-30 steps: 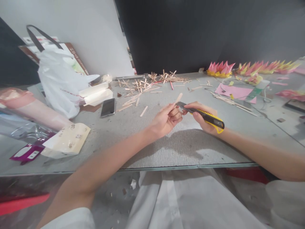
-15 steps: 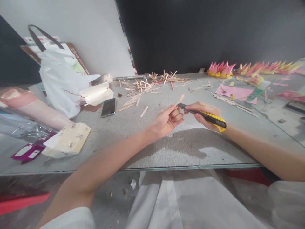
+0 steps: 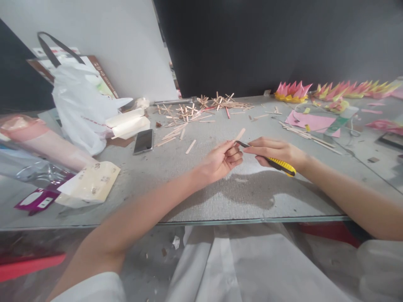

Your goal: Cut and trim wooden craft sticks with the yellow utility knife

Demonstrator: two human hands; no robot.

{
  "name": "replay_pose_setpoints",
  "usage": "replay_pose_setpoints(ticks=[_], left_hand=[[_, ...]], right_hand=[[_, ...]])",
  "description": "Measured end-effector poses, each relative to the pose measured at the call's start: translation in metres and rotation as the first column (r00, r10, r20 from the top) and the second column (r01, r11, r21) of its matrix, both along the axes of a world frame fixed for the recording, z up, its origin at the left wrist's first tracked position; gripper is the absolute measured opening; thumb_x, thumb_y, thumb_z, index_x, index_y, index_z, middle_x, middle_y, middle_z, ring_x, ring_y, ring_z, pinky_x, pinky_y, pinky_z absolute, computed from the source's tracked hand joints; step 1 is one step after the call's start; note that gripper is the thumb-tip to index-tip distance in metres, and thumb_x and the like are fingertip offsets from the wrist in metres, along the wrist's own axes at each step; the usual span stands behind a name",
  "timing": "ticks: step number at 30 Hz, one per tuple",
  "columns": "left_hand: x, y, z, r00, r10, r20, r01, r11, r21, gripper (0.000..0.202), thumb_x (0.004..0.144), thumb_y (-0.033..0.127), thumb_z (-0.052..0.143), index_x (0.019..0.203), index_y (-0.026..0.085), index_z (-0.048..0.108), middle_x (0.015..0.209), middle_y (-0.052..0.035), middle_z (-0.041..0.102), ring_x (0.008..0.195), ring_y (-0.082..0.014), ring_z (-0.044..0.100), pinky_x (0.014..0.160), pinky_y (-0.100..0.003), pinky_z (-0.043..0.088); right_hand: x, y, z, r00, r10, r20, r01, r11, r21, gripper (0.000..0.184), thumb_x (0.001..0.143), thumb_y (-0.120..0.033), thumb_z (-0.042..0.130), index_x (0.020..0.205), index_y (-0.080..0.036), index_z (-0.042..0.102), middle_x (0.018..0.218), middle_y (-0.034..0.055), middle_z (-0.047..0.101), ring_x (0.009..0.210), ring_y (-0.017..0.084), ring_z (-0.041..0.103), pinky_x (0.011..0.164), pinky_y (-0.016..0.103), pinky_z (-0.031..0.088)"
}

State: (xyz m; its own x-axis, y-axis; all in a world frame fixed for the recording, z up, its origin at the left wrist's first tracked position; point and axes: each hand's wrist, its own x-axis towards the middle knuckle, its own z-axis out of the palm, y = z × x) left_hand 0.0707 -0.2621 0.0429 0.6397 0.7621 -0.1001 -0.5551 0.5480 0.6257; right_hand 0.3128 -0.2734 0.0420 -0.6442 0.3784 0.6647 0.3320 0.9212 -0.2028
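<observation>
My left hand (image 3: 224, 158) pinches a flat wooden craft stick (image 3: 240, 134) between thumb and fingers, its rounded end sticking up past the fingertips. In my right hand (image 3: 274, 152) is a black and yellow utility knife (image 3: 280, 165), fingers closed around the handle. The knife's front end points left and meets the stick close to my left fingertips; the blade itself is too small to make out. Both hands are above the grey table (image 3: 204, 201), near its front edge.
Several loose craft sticks (image 3: 171, 135) and star-shaped stick bundles (image 3: 222, 100) lie behind my hands. A phone (image 3: 143, 141), a white plastic bag (image 3: 78, 105) and a cream paper box (image 3: 94, 186) sit left. Pink paper (image 3: 311, 121) and pink-yellow paper flowers (image 3: 292, 92) are right.
My right hand has turned over further, so its back covers more of the knife, and the handle's rear end has swung slightly down. My left hand with the stick stays nearly in place.
</observation>
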Motion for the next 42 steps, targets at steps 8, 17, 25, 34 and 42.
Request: replay_pose_setpoints(ticks=[8,17,25,34,42], left_hand=[[0.002,-0.002,0.000,0.999,0.028,-0.021,-0.029,0.999,-0.032,0.034,0.108,0.017,0.062,0.075,0.017,0.055,0.061,0.0098,0.024,0.047,-0.0073,0.028,0.051,-0.020,0.035],[0.000,0.002,-0.003,0.998,0.061,-0.031,-0.060,0.997,0.056,0.031,0.109,0.019,0.060,0.079,0.016,0.059,0.060,0.0089,0.027,0.050,-0.0079,0.032,0.053,-0.020,0.036],[0.000,-0.006,0.004,0.988,0.140,-0.059,-0.129,0.978,0.164,0.025,0.110,0.020,0.058,0.086,0.017,0.060,0.063,0.0080,0.030,0.052,-0.0088,0.033,0.055,-0.020,0.034],[0.005,-0.019,-0.003,0.987,0.145,-0.068,-0.128,0.970,0.206,0.030,0.108,0.024,0.064,0.080,0.018,0.055,0.066,0.0061,0.034,0.056,-0.0097,0.035,0.057,-0.021,0.035],[0.005,-0.021,-0.006,0.990,0.124,-0.069,-0.107,0.970,0.218,0.028,0.107,0.028,0.067,0.083,0.018,0.057,0.067,0.0060,0.034,0.057,-0.0099,0.035,0.058,-0.021,0.035]], right_hand=[[0.007,0.009,0.005,0.989,0.053,0.135,-0.081,0.974,0.213,0.032,0.106,-0.020,0.068,0.136,-0.030,0.074,0.117,0.0075,0.081,0.112,0.024,0.079,0.097,0.039,0.068],[0.004,0.007,-0.002,0.997,-0.049,0.063,0.045,0.997,0.064,0.027,0.107,-0.043,0.067,0.127,-0.030,0.079,0.111,0.0095,0.080,0.101,0.024,0.078,0.091,0.040,0.068],[-0.029,-0.017,-0.010,0.894,-0.236,-0.381,0.325,0.926,0.191,0.033,0.110,-0.033,0.054,0.137,-0.034,0.072,0.116,0.0131,0.071,0.104,0.032,0.072,0.091,0.053,0.062],[-0.046,-0.010,-0.032,0.910,-0.313,-0.274,0.373,0.905,0.206,0.056,0.107,-0.024,0.065,0.159,-0.041,0.057,0.094,0.0049,0.062,0.080,0.023,0.063,0.071,0.040,0.053],[-0.049,-0.009,-0.036,0.887,-0.292,-0.359,0.367,0.916,0.163,0.040,0.105,-0.024,0.068,0.142,-0.040,0.073,0.088,0.0035,0.063,0.074,0.021,0.062,0.066,0.039,0.051]])
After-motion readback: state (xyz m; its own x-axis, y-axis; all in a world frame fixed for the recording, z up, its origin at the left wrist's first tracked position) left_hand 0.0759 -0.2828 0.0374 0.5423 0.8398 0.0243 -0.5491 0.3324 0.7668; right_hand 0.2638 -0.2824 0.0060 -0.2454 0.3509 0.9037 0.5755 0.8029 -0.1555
